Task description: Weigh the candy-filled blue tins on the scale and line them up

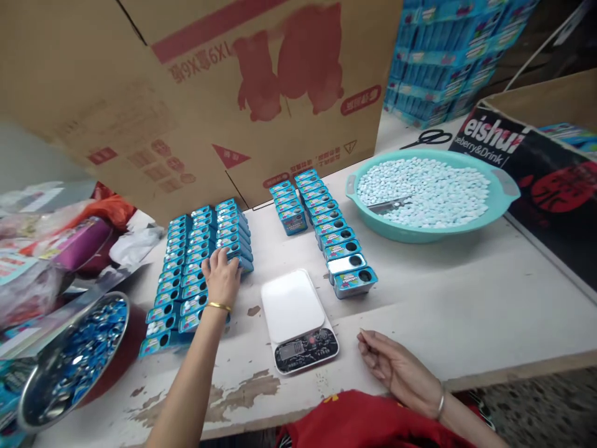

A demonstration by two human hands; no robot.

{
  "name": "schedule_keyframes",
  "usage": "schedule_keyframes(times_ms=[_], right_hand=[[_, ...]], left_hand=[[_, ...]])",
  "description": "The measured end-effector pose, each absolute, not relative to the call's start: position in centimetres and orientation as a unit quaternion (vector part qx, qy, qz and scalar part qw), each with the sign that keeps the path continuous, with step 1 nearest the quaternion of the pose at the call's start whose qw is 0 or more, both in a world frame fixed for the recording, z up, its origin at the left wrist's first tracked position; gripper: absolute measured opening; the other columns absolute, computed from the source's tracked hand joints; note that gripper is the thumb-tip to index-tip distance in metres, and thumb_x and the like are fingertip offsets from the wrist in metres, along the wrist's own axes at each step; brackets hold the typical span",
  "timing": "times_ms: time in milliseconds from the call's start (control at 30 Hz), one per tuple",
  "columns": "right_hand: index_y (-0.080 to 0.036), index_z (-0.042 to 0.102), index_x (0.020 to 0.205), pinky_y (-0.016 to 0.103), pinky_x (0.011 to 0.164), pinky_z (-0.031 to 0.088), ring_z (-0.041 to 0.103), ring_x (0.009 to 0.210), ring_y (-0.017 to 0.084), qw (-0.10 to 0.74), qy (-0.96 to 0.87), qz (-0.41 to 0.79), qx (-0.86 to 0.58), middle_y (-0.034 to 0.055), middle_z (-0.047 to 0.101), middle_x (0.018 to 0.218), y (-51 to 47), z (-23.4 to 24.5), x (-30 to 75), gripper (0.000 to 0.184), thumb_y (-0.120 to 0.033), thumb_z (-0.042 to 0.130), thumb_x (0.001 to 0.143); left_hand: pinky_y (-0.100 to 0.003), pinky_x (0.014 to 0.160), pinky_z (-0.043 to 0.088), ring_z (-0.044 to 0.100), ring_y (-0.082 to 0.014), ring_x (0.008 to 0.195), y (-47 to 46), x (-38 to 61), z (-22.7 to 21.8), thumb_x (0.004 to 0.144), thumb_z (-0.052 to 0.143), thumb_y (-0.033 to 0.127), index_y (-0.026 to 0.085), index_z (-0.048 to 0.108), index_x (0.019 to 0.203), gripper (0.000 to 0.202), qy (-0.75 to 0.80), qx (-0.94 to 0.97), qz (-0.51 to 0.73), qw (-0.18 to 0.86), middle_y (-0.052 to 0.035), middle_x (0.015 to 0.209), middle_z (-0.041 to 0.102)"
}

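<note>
My left hand (222,277) reaches over the near end of the right-hand row on the left side, its fingers curled down around a blue candy box (245,264) that it partly hides. That row belongs to a block of blue candy boxes (193,254) with round holes in their tops, some showing white candies. My right hand (396,367) rests near the table's front edge, palm turned inward, fingers curled together with nothing visible in them. Between my hands lies a white kitchen scale (293,308) with a bare plate. Beyond it, two more rows of candy boxes (342,249) stand.
A turquoise basin (420,233) of white candies holds a metal scoop (387,204). Scissors (426,138) lie behind it. A large carton (196,106) walls off the back; a black carton (527,162) stands right. At left are a bowl (128,348) of blue wrapped pieces and plastic bags (32,274).
</note>
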State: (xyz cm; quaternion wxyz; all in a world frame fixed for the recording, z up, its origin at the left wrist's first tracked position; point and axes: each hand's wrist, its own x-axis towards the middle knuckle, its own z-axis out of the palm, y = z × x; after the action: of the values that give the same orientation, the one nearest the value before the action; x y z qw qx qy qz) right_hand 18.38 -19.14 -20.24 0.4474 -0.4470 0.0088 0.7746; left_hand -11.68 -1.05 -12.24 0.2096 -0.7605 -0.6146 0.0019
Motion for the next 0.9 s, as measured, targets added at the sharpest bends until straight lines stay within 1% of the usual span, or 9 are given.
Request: schedule_keyframes(times_ms=[33, 100, 167, 233, 400, 500, 600, 767, 900], right_hand=[[-0.015, 0.066, 0.075, 0.013, 0.043, 0.038, 0.052, 0.054, 0.004, 0.453, 0.013, 0.772, -0.446, -0.001, 0.062, 0.068, -19.2, -20.1, 18.4, 0.033, -0.035, 0.085, 0.058], [-0.015, 0.068, 0.079, 0.014, 0.051, 0.045, 0.058, 0.061, 0.006, 0.466, 0.023, 0.766, -0.441, 0.0012, 0.066, 0.075, -19.4, -19.9, 18.3, 0.032, -0.032, 0.085, 0.059], [-0.014, 0.069, 0.081, 0.016, 0.058, 0.048, 0.062, 0.067, 0.009, 0.478, 0.024, 0.765, -0.431, 0.0031, 0.068, 0.078, -19.6, -19.7, 18.2, 0.03, -0.03, 0.084, 0.06], [-0.013, 0.069, 0.082, 0.018, 0.063, 0.05, 0.066, 0.073, 0.012, 0.486, 0.016, 0.769, -0.414, 0.0052, 0.07, 0.08, -19.8, -19.6, 18.1, 0.028, -0.028, 0.082, 0.063], [-0.011, 0.068, 0.085, 0.023, 0.074, 0.052, 0.069, 0.085, 0.017, 0.483, 0.001, 0.793, -0.373, 0.0098, 0.072, 0.088, -20.1, -19.0, 17.8, 0.019, -0.025, 0.073, 0.073], [-0.01, 0.067, 0.087, 0.025, 0.082, 0.051, 0.068, 0.093, 0.018, 0.473, 0.016, 0.808, -0.352, 0.0118, 0.072, 0.092, -20.3, -18.3, 18.0, 0.016, -0.025, 0.064, 0.081], [-0.009, 0.066, 0.09, 0.025, 0.087, 0.049, 0.067, 0.098, 0.017, 0.455, 0.042, 0.831, -0.316, 0.0134, 0.072, 0.094, -20.3, -17.5, 18.2, 0.024, -0.028, 0.052, 0.09], [-0.011, 0.065, 0.094, 0.028, 0.087, 0.05, 0.068, 0.087, 0.015, 0.457, 0.091, 0.847, -0.254, 0.0083, 0.072, 0.086, -20.7, -16.7, 18.3, 0.04, -0.039, 0.036, 0.097], [-0.015, 0.065, 0.094, 0.03, 0.087, 0.05, 0.067, 0.09, 0.016, 0.451, 0.096, 0.849, -0.26, 0.0075, 0.072, 0.09, -21.5, -16.7, 18.6, 0.044, -0.042, 0.031, 0.097]], left_hand=[[-0.053, 0.103, 0.025, 0.038, -0.0322, 0.127, -1.3, -11.3, -11.7, 0.086, 0.053, 0.024, 0.02, 0.064, 0.086, 0.012, -0.597, -0.775, 0.002, 0.209, -0.0107, 0.132, 0.05], [-0.047, 0.1, 0.032, 0.049, -0.028, 0.114, -2.2, -10.2, -10.1, 0.088, 0.05, 0.025, 0.019, 0.061, 0.087, 0.013, -0.565, -0.802, 0.003, 0.193, -0.0097, 0.123, 0.056], [-0.039, 0.086, 0.041, 0.056, -0.0233, 0.095, -3.7, -8.5, -8.3, 0.09, 0.047, 0.026, 0.018, 0.059, 0.088, 0.014, -0.539, -0.827, 0.01, 0.16, -0.0088, 0.111, 0.06], [-0.033, 0.074, 0.043, 0.057, -0.0204, 0.084, -5.4, -6.5, -7.1, 0.091, 0.046, 0.027, 0.018, 0.058, 0.086, 0.016, -0.511, -0.851, 0.025, 0.117, -0.0073, 0.101, 0.06], [-0.032, 0.07, 0.044, 0.058, -0.0208, 0.081, -7.1, -2.3, -7.2, 0.088, 0.053, 0.025, 0.018, 0.058, 0.085, 0.009, -0.461, -0.883, 0.078, 0.036, -0.0058, 0.092, 0.061], [-0.035, 0.074, 0.045, 0.058, -0.0226, 0.087, -7.5, -1.1, -7.4, 0.086, 0.057, 0.025, 0.017, 0.058, 0.091, 0.01, -0.451, -0.891, 0.038, 0.032, -0.0081, 0.098, 0.062], [-0.038, 0.081, 0.046, 0.054, -0.0242, 0.097, -9.7, 0.1, -7.7, 0.085, 0.058, 0.032, 0.016, 0.054, 0.105, 0.025, -0.422, -0.904, -0.064, 0.034, -0.0115, 0.111, 0.058], [-0.03, 0.067, 0.046, 0.052, -0.0179, 0.08, -16.1, 3.6, -12.1, 0.089, 0.052, 0.024, 0.017, 0.054, 0.105, 0.018, -0.301, -0.949, -0.039, -0.086, -0.0055, 0.093, 0.057], [-0.029, 0.068, 0.046, 0.05, -0.0173, 0.079, -18.7, 4.8, -16.1, 0.091, 0.048, 0.023, 0.015, 0.057, 0.099, 0.014, -0.295, -0.947, -0.072, -0.108, -0.0055, 0.088, 0.056]])
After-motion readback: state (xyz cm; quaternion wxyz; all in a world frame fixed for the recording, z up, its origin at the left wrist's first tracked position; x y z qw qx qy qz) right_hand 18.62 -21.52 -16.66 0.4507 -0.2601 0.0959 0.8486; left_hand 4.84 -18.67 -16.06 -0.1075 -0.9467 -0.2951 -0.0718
